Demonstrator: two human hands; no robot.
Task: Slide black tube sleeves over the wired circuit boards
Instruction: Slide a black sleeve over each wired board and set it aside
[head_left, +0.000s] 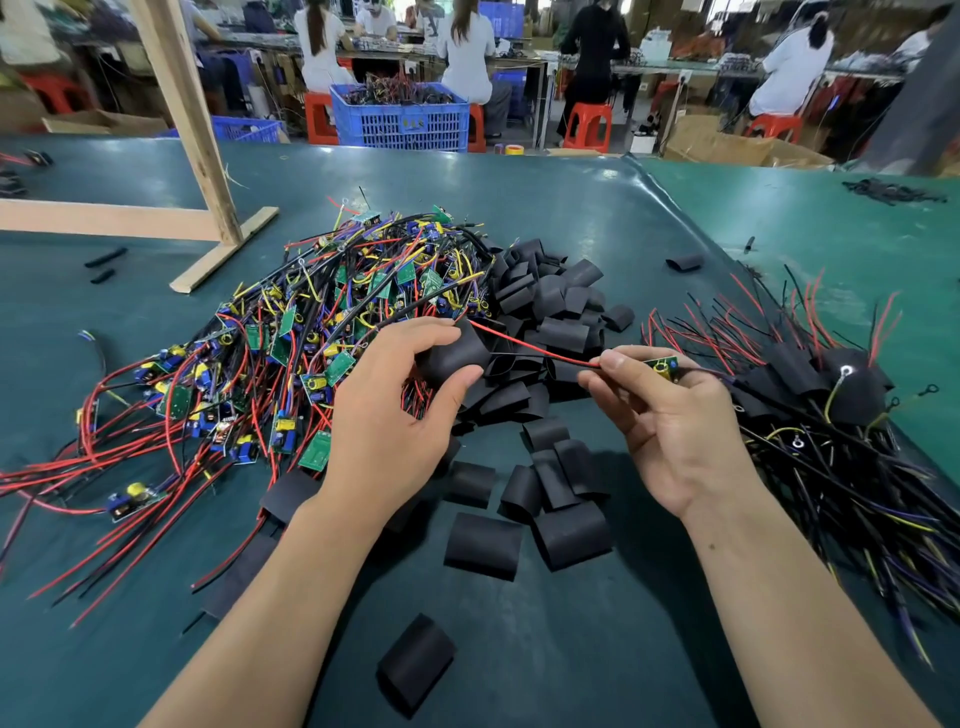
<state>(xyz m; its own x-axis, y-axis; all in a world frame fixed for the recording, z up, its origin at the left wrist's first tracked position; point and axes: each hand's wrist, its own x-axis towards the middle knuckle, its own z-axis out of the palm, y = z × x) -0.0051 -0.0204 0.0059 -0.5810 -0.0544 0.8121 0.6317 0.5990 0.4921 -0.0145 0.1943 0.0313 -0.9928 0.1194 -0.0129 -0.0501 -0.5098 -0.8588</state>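
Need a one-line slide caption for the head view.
Left hand holds a black sleeve while right hand feeds a wired board toward it.

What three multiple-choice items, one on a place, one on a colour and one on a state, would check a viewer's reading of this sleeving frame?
1. Where does the heap of already sleeved boards lie?
A. On the table's right side
B. In the blue crate
C. Under the wooden frame

2. What colour is the wire running from the board into the sleeve?
A. Yellow
B. Red
C. White

3. What is the left hand doing?
A. Lying flat on the table
B. Hanging idle
C. Gripping a black sleeve

Answers:
1. A: the black-covered bundles with wire tails sit right of the right hand.
2. B: a red strand spans the gap between the hands.
3. C: its fingers and thumb curl round the tube, while the right hand pinches the small green board.
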